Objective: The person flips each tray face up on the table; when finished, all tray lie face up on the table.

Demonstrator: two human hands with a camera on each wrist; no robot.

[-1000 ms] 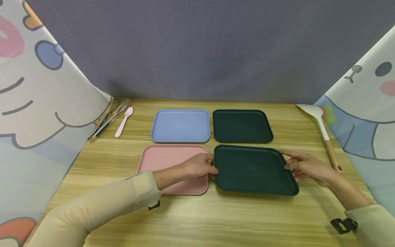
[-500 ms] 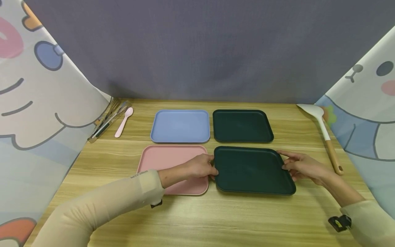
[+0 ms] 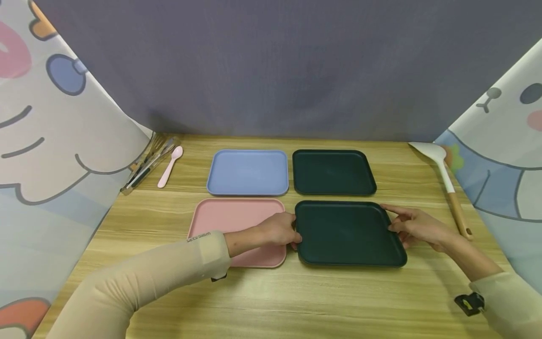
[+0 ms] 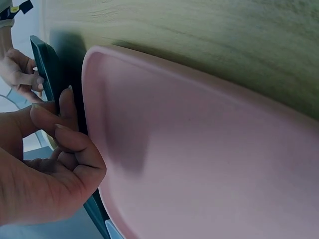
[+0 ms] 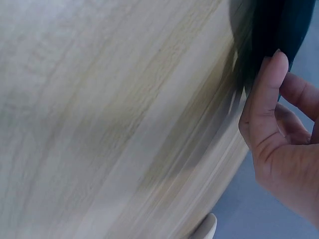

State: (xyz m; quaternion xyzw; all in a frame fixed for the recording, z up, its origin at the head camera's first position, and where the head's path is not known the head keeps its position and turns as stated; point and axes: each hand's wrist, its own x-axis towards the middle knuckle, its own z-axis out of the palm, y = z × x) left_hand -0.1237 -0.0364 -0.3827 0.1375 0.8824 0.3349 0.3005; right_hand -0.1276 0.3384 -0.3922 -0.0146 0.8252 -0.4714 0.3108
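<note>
Both hands hold the nearer dark green tray (image 3: 349,235), a shallow rectangle with rounded corners. My left hand (image 3: 276,230) pinches its left edge, thumb on top, and the forearm crosses over a pink tray (image 3: 230,216). In the left wrist view, curled fingers of the left hand (image 4: 60,169) lie right beside the pink tray's rim. My right hand (image 3: 417,230) grips the opposite short edge, index finger near the far corner. The right wrist view shows its fingertips on the tray's dark green side (image 5: 284,35), close over the table.
A blue tray (image 3: 247,173) and another dark green tray (image 3: 333,172) lie side by side behind. Bundled utensils (image 3: 148,165) and a pink spoon (image 3: 171,167) lie at left. A white spatula with wooden handle (image 3: 444,179) leans along the right wall. Grey cloth (image 3: 271,70) closes the back.
The held dark green tray has levelled and straightened slightly, its right end shifting a little left and down with the right hand. The left hand keeps its hold at the left edge.
</note>
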